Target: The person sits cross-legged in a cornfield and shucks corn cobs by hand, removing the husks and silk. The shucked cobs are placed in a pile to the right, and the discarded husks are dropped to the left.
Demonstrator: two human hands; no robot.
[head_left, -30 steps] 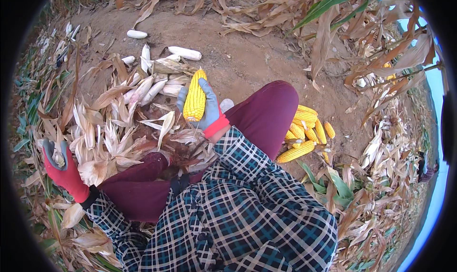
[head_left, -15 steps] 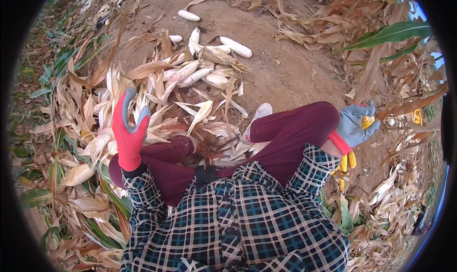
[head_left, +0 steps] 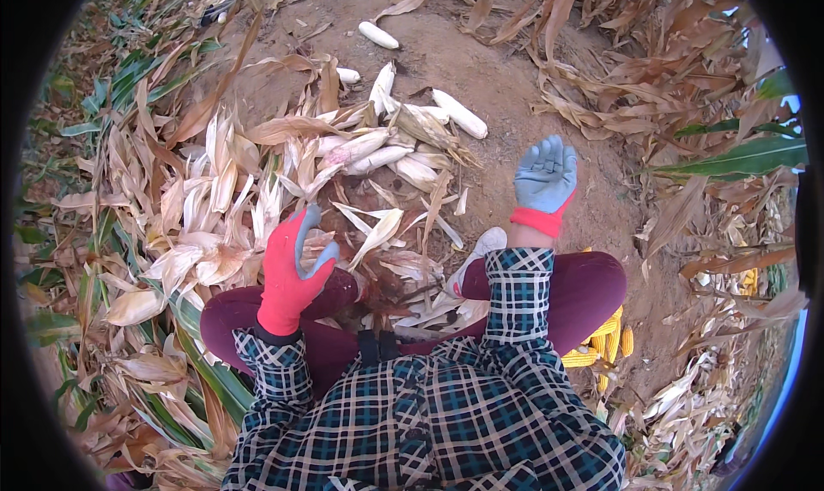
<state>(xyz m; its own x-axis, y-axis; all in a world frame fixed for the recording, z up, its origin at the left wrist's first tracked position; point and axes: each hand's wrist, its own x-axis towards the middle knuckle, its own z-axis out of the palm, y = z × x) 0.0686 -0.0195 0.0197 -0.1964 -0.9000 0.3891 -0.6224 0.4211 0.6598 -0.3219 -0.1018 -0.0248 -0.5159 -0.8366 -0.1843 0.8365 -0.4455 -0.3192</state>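
My left hand (head_left: pixel 290 276), in a red and grey glove, hovers over my left knee, thumb and fingers apart with nothing between them. Ahead of my right knee, my right hand (head_left: pixel 545 184) in a matching glove is turned palm up, fingers slightly bent and empty. A heap of corn ears in pale husks (head_left: pixel 365 152) lies on the ground beyond my feet, between the two hands. Beside my right thigh are several bare yellow corn cobs (head_left: pixel 608 341), partly hidden by my leg and sleeve.
Dry husks (head_left: pixel 202 251) cover the ground on the left. White-husked ears (head_left: pixel 459 113) lie on the brown soil ahead, one farther off. Dry corn leaves (head_left: pixel 618 87) and a green leaf (head_left: pixel 738 158) spread over the right. More yellow cobs (head_left: pixel 749 281) show at the far right.
My right hand has swung from beside my right knee, near a yellow cob, to ahead of it and now faces palm up. My left hand has shifted right and slightly nearer. The view has turned a little.
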